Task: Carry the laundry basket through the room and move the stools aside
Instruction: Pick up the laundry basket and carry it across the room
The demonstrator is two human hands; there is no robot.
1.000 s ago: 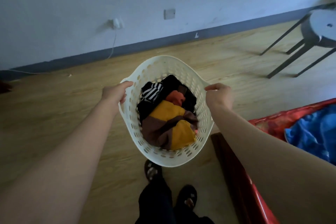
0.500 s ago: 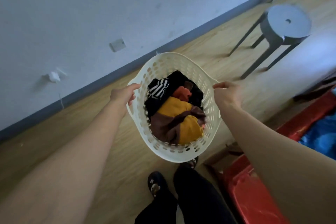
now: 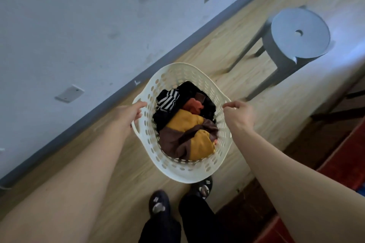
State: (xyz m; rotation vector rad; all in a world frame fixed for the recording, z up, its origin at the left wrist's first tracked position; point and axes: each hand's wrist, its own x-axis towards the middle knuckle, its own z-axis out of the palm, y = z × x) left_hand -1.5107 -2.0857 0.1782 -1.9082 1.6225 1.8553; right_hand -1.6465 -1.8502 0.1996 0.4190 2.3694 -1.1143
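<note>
I hold a white perforated laundry basket (image 3: 185, 169) above the wooden floor in front of me. Yellow, brown, black, striped and orange clothes (image 3: 185, 124) fill it. My left hand (image 3: 130, 113) grips the basket's left rim and my right hand (image 3: 240, 115) grips its right rim. A grey round stool (image 3: 298, 34) with a hole in its seat stands ahead to the right, close beyond the basket, apart from it.
A pale wall (image 3: 79, 25) with a dark skirting board runs along the left. A red bed frame (image 3: 339, 163) lies at the right. My feet in dark slippers (image 3: 158, 203) stand on the floor below the basket.
The view has swung rightward along the wall, and the grey stool has come much closer, now just beyond the basket. Both hands keep the same grip on the rim.
</note>
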